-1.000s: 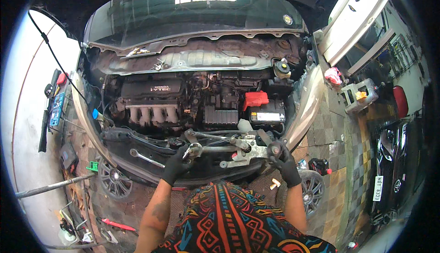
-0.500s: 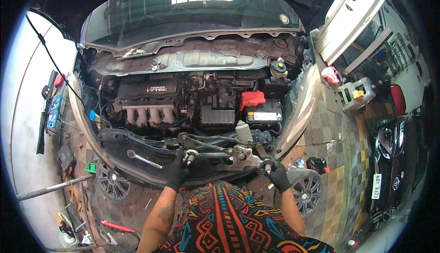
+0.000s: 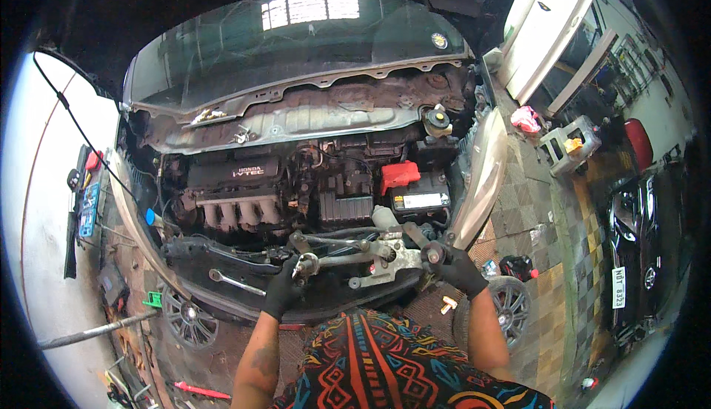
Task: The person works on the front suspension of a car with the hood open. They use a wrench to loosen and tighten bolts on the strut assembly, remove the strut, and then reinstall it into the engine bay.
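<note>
In black gloves, both of my hands hold a wiper linkage point(image 3: 344, 259) crosswise over the front edge of an open engine bay. My left hand point(image 3: 284, 288) is closed around its left end, by the round pivot. At the other end, my right hand point(image 3: 463, 270) grips the pivot and its short dark arm. A silvery bracket point(image 3: 404, 263) with a pale motor cylinder point(image 3: 384, 218) sits toward the right of the linkage. Left of my left hand, a ratchet wrench point(image 3: 238, 282) lies on the dark front panel. The gloves partly hide both ends of the linkage.
Beyond the linkage are the engine cover point(image 3: 235, 173) and a battery point(image 3: 421, 200) with a red terminal cover point(image 3: 400, 177). Wheels point(image 3: 190, 322) lie on the floor at both sides. A grey step stool point(image 3: 570, 146) stands at the right, and a metal bar point(image 3: 96, 331) juts in from the left.
The right end of the linkage has turned in my right hand, its spindle no longer pointing down toward me. My left hand keeps its hold, and the whole view has shifted slightly.
</note>
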`<state>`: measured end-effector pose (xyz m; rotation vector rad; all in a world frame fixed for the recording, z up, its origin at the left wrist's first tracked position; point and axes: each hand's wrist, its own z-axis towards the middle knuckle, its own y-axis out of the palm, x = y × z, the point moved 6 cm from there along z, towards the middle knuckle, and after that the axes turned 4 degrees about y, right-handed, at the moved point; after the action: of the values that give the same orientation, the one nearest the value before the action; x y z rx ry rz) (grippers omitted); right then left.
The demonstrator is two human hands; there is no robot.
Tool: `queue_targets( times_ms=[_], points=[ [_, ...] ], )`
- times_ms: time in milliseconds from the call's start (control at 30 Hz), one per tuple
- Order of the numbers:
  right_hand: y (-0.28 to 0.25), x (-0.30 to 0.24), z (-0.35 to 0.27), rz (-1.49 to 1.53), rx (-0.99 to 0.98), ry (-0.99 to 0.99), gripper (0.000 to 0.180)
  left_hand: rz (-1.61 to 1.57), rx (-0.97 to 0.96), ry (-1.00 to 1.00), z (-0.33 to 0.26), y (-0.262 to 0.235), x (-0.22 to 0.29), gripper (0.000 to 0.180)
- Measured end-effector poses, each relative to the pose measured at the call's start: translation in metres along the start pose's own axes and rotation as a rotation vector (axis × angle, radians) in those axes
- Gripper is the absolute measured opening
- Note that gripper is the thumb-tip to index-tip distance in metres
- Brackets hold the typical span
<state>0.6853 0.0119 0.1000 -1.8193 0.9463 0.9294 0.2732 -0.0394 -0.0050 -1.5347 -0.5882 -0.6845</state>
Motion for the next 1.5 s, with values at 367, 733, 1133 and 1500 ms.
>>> queue_targets(
  times_ms=[367, 733, 1133, 1500],
  points=[
    [0.022, 0.064, -0.012, 0.125, -0.276, 0.105, 0.076, 0.102, -0.06, -0.16, -0.01, -0.003, 0.024, 0.072],
    [0.02, 0.034, -0.027, 0.161, -0.401, 0.199, 0.073, 0.08, 0.145, -0.265, -0.022, -0.007, 0.024, 0.08],
    [0.05, 0.11, -0.016, 0.663, 0.218, 0.27, 0.029, -0.628, 0.127, -0.276, -0.028, 0.009, -0.005, 0.084],
    [0.006, 0.016, 0.016, 0.267, 0.313, 0.031, 0.024, -0.803, -0.004, -0.354, -0.012, -0.026, 0.039, 0.068]
  ],
)
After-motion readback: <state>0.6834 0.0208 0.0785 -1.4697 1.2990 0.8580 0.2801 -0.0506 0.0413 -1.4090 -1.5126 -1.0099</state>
